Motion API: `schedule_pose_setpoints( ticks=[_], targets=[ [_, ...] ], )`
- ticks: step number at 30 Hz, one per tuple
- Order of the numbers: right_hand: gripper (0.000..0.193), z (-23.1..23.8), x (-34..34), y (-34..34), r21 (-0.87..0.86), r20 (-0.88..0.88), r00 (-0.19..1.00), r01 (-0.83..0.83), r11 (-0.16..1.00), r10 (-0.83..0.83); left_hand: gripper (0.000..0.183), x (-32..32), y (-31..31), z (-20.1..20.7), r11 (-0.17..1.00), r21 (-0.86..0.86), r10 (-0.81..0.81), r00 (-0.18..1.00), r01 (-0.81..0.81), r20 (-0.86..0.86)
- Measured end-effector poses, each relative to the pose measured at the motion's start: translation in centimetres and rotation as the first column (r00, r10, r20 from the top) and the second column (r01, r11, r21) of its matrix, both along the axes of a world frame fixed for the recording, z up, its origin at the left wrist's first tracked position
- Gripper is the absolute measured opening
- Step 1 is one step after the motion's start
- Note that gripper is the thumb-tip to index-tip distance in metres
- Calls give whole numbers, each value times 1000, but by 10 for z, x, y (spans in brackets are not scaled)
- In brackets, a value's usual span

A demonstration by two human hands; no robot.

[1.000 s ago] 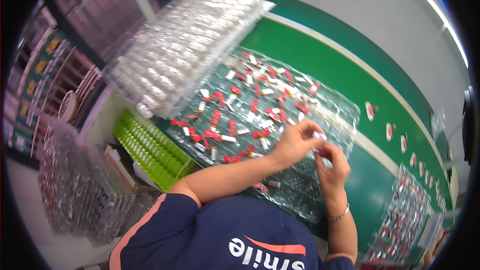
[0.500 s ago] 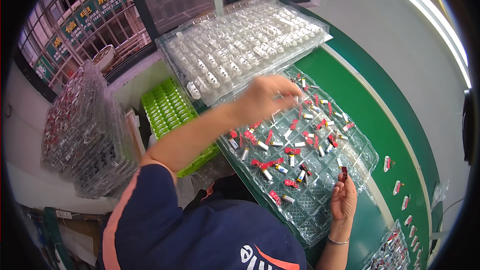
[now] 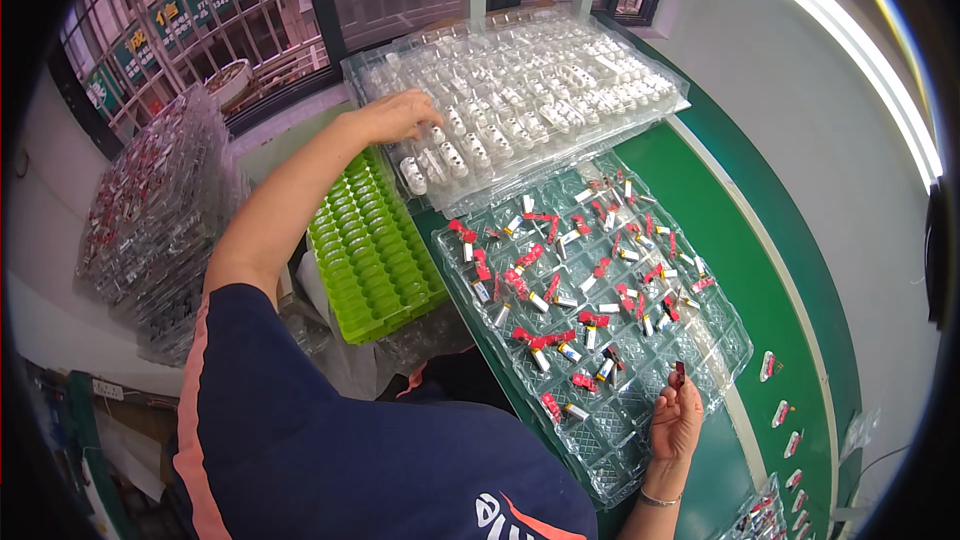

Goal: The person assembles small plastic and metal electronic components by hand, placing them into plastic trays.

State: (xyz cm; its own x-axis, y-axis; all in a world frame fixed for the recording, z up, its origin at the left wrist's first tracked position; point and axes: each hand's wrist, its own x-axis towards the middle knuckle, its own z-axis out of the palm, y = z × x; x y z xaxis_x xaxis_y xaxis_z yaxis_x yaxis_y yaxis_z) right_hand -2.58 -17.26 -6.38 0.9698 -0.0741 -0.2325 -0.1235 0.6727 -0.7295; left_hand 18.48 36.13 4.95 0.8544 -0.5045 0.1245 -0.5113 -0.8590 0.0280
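Observation:
My left hand (image 3: 402, 116) reaches over the far clear tray (image 3: 372, 75), which holds rows of small white plastic shells (image 3: 478, 147). Its fingertips curl down together at a shell near the tray's left side; whatever they pinch is hidden. Nearer me, my right hand (image 3: 677, 425) is raised over the right front part of another clear tray (image 3: 640, 440). Between its thumb and fingers it pinches a small dark red circuit board (image 3: 680, 372). Scattered across this nearer tray are several red circuit boards (image 3: 594, 319) with small white-and-yellow battery cells (image 3: 540, 360).
Green stacked trays (image 3: 375, 250) stand left of the table. Farther left is a tall stack of clear trays (image 3: 150, 200) holding red parts. White shells with red parts (image 3: 768, 366) line the green belt (image 3: 690, 175) at right. Another filled tray (image 3: 755, 520) sits at lower right.
My left hand has swung away from over the nearer tray, left and back to the white shells. My right hand still pinches the circuit board. The whole view has shifted slightly.

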Motion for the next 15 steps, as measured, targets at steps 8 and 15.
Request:
schedule_pose_setpoints(
  ticks=[8, 15],
  targets=[
    [17, 1, 4, 4, 2, 7, 1000, -8, 1000, 7, 35, 10, 0, 6, 998, -64, -32, 999, 30, -29],
    [16, -1, 3, 2, -44, 12, 1000, -25, 999, 25, 31, 13, 0, 10, 982, -42, -178, 981, 182, 72]
  ],
)
